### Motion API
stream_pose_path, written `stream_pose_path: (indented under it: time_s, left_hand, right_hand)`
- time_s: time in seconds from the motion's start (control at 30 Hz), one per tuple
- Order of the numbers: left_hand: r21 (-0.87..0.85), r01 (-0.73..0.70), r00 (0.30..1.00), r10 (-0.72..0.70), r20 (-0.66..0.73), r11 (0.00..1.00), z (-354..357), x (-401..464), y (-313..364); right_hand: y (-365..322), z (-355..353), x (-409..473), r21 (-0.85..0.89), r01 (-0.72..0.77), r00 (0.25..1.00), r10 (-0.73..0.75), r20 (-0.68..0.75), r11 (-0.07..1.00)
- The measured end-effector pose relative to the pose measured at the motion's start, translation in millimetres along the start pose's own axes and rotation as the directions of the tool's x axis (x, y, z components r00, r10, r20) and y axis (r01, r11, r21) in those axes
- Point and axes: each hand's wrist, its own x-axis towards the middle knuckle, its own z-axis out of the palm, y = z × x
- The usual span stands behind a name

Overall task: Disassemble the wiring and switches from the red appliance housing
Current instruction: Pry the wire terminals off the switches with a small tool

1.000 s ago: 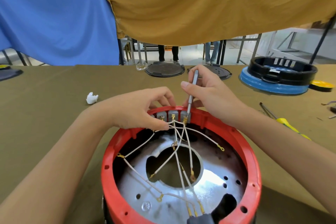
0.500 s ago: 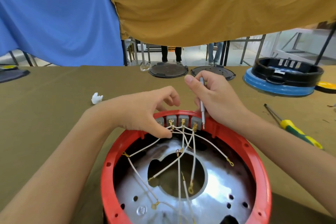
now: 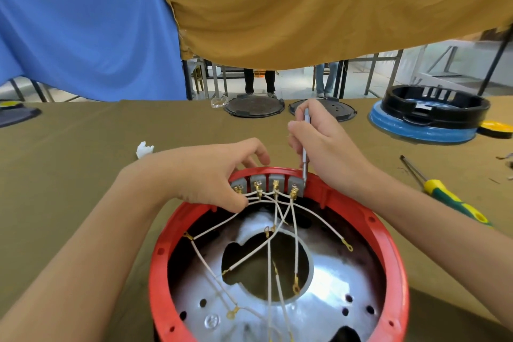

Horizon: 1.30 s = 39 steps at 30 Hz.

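The round red appliance housing point(image 3: 394, 255) lies open side up on the table in front of me, with a shiny metal plate inside. A row of grey switches point(image 3: 274, 180) sits in its far wall. White wires point(image 3: 268, 247) with brass ring terminals run from them across the plate. My left hand point(image 3: 211, 172) grips the far rim at the leftmost switch, thumb inside on the wires. My right hand point(image 3: 324, 141) holds a thin grey metal tool point(image 3: 305, 158) upright, its tip at the right edge of the rightmost switch.
A yellow-green screwdriver point(image 3: 447, 200) lies on the olive cloth to the right. A black-and-blue housing point(image 3: 427, 116) and two dark round lids point(image 3: 254, 107) stand at the far edge. A small white scrap point(image 3: 144, 148) lies left of my hand.
My right hand has shifted the tool from the middle of the switch row to its right end. The view has tilted, showing the housing lower. My left hand has kept its grip.
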Motion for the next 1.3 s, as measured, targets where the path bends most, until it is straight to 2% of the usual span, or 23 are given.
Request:
stream_pose_path:
  time_s: [0.13,0.33,0.47,0.6,0.77,1.0,1.3]
  left_hand:
    - [0.029,-0.019,0.999,0.020,-0.036,0.999,-1.0,0.7,-2.2]
    - [0.001,-0.085,0.986,0.084,-0.141,0.996,2.7,7.4,-4.3]
    - [-0.065,-0.161,0.969,0.145,-0.201,0.985,11.5,14.4,-4.7]
    - [-0.008,-0.241,0.929,0.228,-0.293,0.970,16.2,22.5,-6.2]
    - [-0.016,-0.244,0.934,0.231,-0.273,0.970,15.8,24.2,-9.4]
    - [-0.070,-0.250,0.940,0.224,-0.259,0.966,15.5,24.7,-9.6]
    - [-0.067,-0.246,0.941,0.222,-0.255,0.967,15.7,24.8,-8.9]
  right_hand:
    - [-0.4,-1.5,0.8,0.053,-0.011,0.999,0.010,0.034,0.999]
    - [-1.6,-4.9,3.6,0.040,0.020,0.993,-0.025,0.112,0.999]
    - [-3.9,-2.5,0.9,0.005,0.092,0.993,-0.092,0.069,0.996]
    - [-2.8,-2.0,-0.5,-0.057,0.164,0.986,-0.163,0.018,0.985]
    - [-2.3,-2.4,-3.2,-0.127,0.261,0.965,-0.259,0.035,0.957]
    - [0.0,-2.8,-3.3,-0.188,0.272,0.962,-0.264,0.070,0.944]
    - [2.4,-3.6,1.4,-0.058,0.130,0.991,-0.129,0.020,0.990]
